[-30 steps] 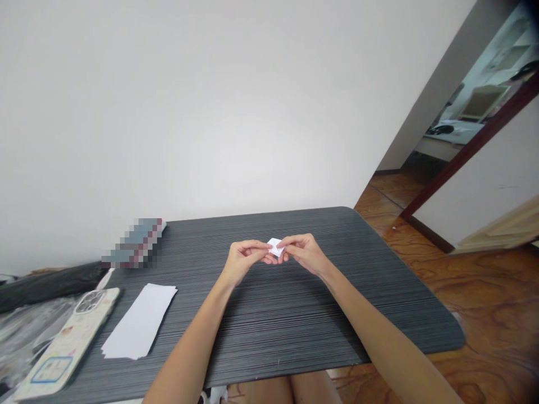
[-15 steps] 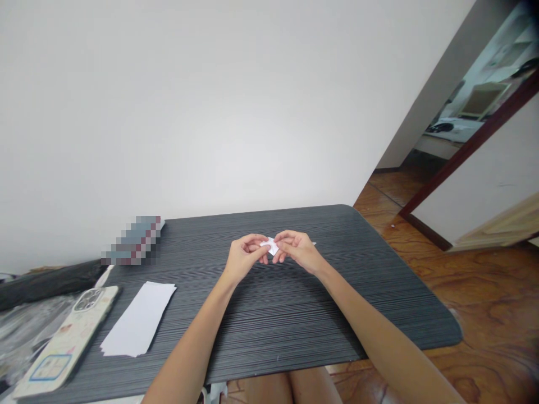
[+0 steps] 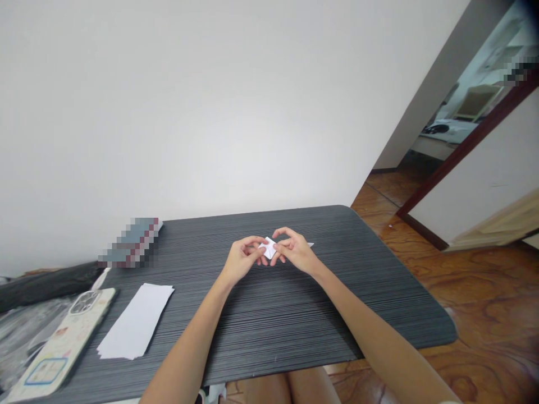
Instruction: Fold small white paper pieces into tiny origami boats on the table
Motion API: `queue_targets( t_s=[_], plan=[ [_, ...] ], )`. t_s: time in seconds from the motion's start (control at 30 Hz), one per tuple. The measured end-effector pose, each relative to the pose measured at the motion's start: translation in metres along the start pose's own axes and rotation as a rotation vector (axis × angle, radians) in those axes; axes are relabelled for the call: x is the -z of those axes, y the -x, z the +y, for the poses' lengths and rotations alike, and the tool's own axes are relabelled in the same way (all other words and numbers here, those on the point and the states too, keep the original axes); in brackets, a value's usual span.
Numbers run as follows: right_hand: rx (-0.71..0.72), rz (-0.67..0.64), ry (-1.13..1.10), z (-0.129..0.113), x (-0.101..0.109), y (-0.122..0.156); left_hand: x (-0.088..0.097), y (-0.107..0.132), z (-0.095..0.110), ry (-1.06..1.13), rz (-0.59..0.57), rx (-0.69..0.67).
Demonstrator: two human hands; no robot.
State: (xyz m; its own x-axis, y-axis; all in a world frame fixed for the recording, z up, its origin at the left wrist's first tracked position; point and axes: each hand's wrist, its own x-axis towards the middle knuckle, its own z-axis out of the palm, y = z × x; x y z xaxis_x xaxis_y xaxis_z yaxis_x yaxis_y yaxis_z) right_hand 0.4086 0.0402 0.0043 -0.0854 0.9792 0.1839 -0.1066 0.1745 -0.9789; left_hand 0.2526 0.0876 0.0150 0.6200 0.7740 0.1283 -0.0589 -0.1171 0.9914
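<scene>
A small white piece of folded paper [image 3: 269,247], roughly diamond-shaped, is held between my two hands above the dark table [image 3: 269,314]. My left hand [image 3: 244,256] pinches its left corner between thumb and fingers. On the opposite corner, my right hand [image 3: 295,251] grips with the thumb and a finger, its index finger raised off the paper. Behind my right hand, the white tip of another folded piece [image 3: 310,244] shows, mostly hidden by the hand.
A stack of white paper sheets [image 3: 137,321] lies on the left of the table. Beside it is a phone in a pale case [image 3: 63,345]. A blurred-out book-like item [image 3: 132,241] sits at the back left, near a black roll [image 3: 46,284]. A white wall [image 3: 236,112] stands behind the table.
My right index finger has lifted away from the paper, and more of the paper's face shows. Both hands stay in nearly the same place; the view has shifted slightly.
</scene>
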Motion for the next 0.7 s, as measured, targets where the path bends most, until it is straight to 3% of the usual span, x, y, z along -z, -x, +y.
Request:
queue_targets(
  t_s=[0.47,0.7],
  plan=[
    [-0.015,-0.011,0.04,0.0018,-0.0019,0.0,-0.0075,0.0027,-0.0015,0.0,0.027,-0.057],
    [-0.033,-0.032,-0.079,0.004,-0.0026,-0.0002,-0.0084,0.0011,-0.0067,0.084,0.001,-0.067]
  ],
)
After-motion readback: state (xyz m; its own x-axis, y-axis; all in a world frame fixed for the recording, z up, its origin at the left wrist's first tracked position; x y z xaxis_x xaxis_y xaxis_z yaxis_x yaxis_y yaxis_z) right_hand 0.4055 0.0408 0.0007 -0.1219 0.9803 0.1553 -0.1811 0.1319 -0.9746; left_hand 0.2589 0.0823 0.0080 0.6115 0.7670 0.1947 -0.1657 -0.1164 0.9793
